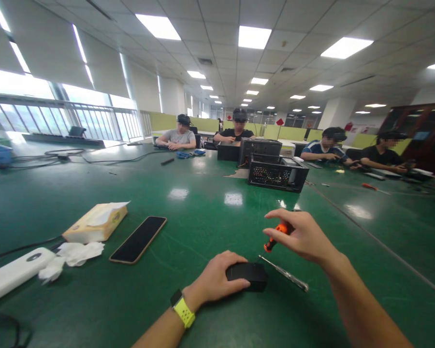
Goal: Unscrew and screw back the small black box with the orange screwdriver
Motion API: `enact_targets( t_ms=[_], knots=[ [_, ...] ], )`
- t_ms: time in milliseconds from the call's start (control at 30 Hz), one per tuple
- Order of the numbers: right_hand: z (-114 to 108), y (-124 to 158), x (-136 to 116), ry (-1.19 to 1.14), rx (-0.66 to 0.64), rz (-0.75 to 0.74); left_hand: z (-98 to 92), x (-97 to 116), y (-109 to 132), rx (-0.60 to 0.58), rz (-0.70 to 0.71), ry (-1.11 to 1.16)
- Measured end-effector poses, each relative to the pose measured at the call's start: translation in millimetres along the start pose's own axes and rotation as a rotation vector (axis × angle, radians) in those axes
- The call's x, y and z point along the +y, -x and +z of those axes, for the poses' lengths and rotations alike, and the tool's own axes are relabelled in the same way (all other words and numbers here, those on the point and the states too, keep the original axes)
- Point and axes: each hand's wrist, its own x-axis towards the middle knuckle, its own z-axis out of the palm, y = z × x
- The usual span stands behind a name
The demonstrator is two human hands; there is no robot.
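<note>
Entry, bench work, head view.

Our left hand (217, 279) lies over the near end of a small black device (247, 276), fingers curled round its edge, pinning it to the green surface (203, 203). A yellow-strapped watch (183, 309) sits on that wrist. Our right hand (304, 237) is closed on an orange-handled screwdriver (275, 236), one finger stretched out above the handle. The thin shaft slants down and to the left, with its tip at the device's top right corner. We cannot tell whether it touches, and no screw head is visible.

Judgement on technique:
- The surface is glossy, so the device could slide. The left hand should bear straight down, with its fingers away from the tip.
- The shaft looks too slanted for a clean bite. We would stand it nearer upright over the fastener before turning, with light pressure only.

In the way: a slim metal tool (286, 276) lies just right of the device, beneath the right wrist, where the forearm could knock it.

Well clear to the left are a smartphone (138, 239) lying flat, a tissue box (96, 222), a crumpled tissue (78, 252) and a white power bank (12, 273). Farther off stands an open black computer case (277, 173). Four persons sit at the far edge with their hands on their own work.
</note>
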Motion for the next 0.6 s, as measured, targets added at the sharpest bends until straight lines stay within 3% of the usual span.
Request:
enact_targets(
  t_ms=[133, 300, 433, 600],
  knots=[
    [-4.8, 1.0, 4.0, -0.085, -0.078, -0.064, 0.1, 0.4, -0.5, 0.006, -0.003, 0.008],
    [-5.7, 0.9, 7.2, 0.006, -0.009, -0.020, 0.3, 0.1, -1.1, -0.003, -0.004, 0.003],
    [-5.1, -0.3, 7.1, -0.057, -0.047, -0.100, 0.6, -1.0, -0.1, -0.008, -0.004, -0.006],
    [-5.1, -0.1, 9.0, 0.006, -0.030, -0.022, 1.1, -1.7, 0.4, 0.001, 0.006, -0.002]
  ],
)
